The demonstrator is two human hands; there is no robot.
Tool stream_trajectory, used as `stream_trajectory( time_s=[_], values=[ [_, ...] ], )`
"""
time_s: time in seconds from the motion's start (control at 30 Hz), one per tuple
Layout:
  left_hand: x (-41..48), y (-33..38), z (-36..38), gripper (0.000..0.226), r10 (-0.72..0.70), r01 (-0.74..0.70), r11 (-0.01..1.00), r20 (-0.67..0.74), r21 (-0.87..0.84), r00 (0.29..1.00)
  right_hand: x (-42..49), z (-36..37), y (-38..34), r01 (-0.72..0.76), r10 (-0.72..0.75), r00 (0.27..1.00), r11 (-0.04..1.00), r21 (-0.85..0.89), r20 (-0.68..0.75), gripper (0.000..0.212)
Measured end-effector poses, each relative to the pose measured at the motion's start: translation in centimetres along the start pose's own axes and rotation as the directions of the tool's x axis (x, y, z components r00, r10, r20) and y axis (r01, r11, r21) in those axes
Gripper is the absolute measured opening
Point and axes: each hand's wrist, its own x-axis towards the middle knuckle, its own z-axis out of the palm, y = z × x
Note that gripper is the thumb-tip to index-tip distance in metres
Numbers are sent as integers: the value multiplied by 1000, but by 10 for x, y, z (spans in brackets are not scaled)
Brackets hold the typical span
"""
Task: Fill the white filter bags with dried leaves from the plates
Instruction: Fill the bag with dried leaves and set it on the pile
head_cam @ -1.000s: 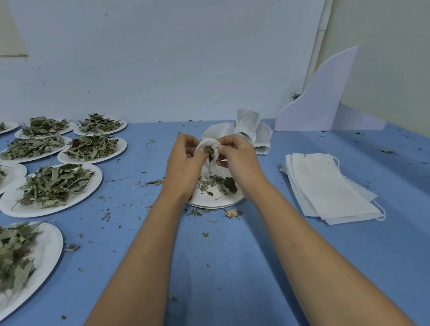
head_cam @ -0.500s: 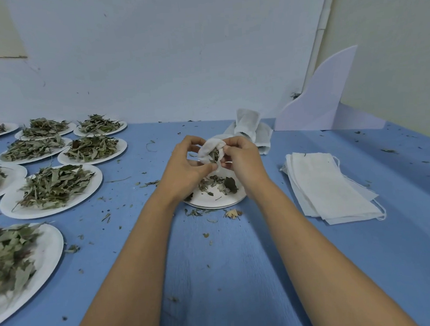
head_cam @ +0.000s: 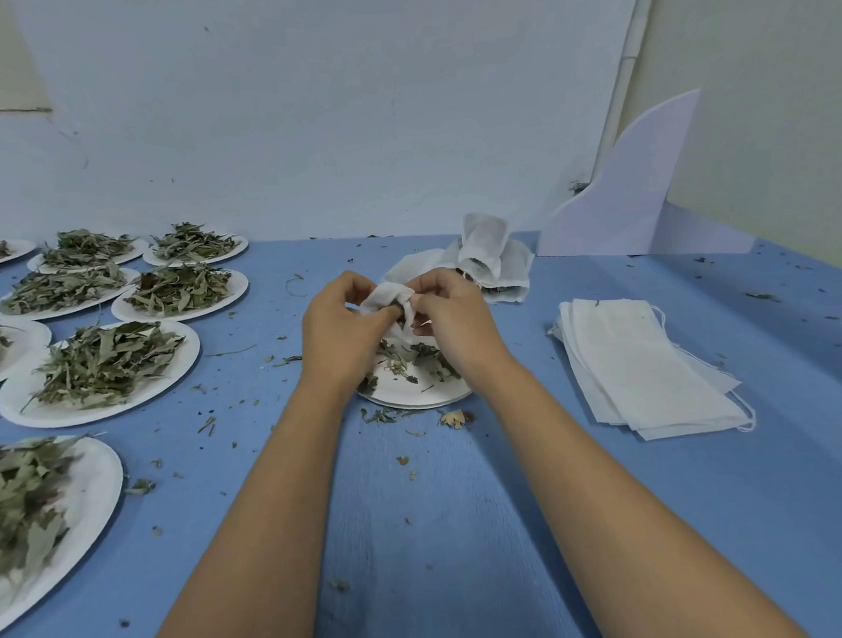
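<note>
Blue tablecloth (head_cam: 422, 540), curved white board (head_cam: 648, 191) (back right), pale wall (head_cam: 346, 101)

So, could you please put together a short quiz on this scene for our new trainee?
1. True or false: the left hand and the right hand both grip the filter bag.
2. Where does the stack of empty bags lie? A) right of the hands B) on a plate C) against the wall
3. Fill in: the plate under the hands is ___ full than the heaped plates on the left.
Key: 1 true; 2 A; 3 less.
</note>
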Motion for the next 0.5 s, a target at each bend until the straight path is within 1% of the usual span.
stream_trajectory(
  time_s=[0.17, 0.3, 0.4, 0.43, 0.5],
  values=[
    [-1, 5, 0, 31, 35, -22, 995, -132, 94, 991, -6, 9, -5, -21, 16, 994, 999, 50, 104, 27],
    [-3, 6, 2, 31, 21, -4, 995, -185, 95, 983, -7, 8, -8, 22, -28, 991, 999, 42, 132, 26],
    [-2, 8, 4, 30, 23, -16, 999, -186, 42, 982, -7, 5, -7, 89, -87, 993, 996, -15, 74, 24],
    [-2, 8, 4, 29, 21, -19, 1000, -163, 15, 986, -6, 3, -6, 110, -109, 994, 993, -45, 32, 24],
    [-1, 7, 2, 26, -6, 0, 998, -95, -67, 995, -5, -1, -5, 128, -130, 991, 990, -52, -36, 25]
  ],
)
